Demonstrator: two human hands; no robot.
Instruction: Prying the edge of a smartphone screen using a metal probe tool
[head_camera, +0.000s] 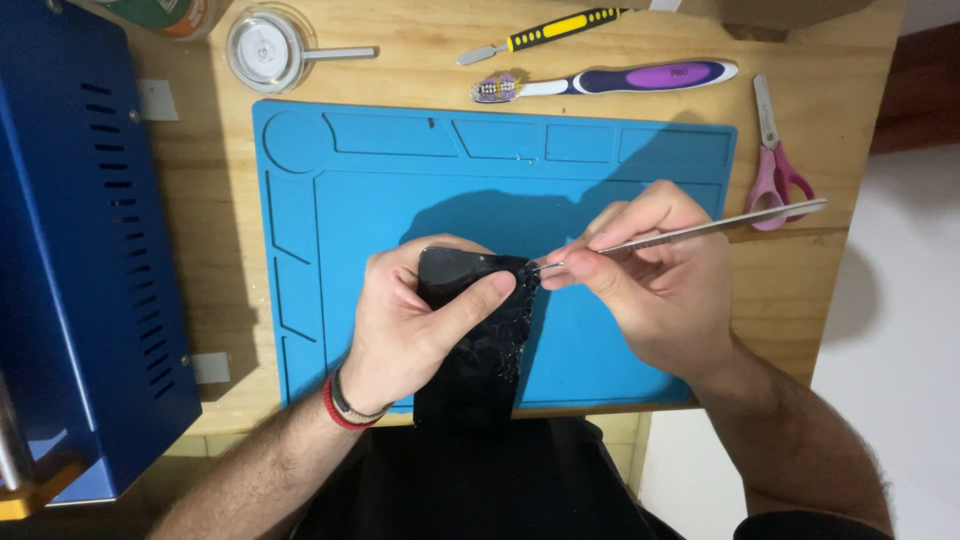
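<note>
Black and glossy, the phone (470, 330) sits in our left hand (405, 325), thumb pressed across its cracked face, held over the blue silicone mat (620, 160) near its front edge. Our right hand (650, 280) pinches metal tweezers (690, 232) between thumb and 2 fingers, the tips touching the phone's right edge. Behind the mat lie a purple toothbrush (620, 80) and a yellow-handled pry tool (545, 33); pink scissors (775, 165) rest to the right. A round clear dish (265, 48) stands at the back left, beside a bottle with a green and orange label (165, 12), cut off by the frame. A blue metal machine (70, 260) fills the left side.
</note>
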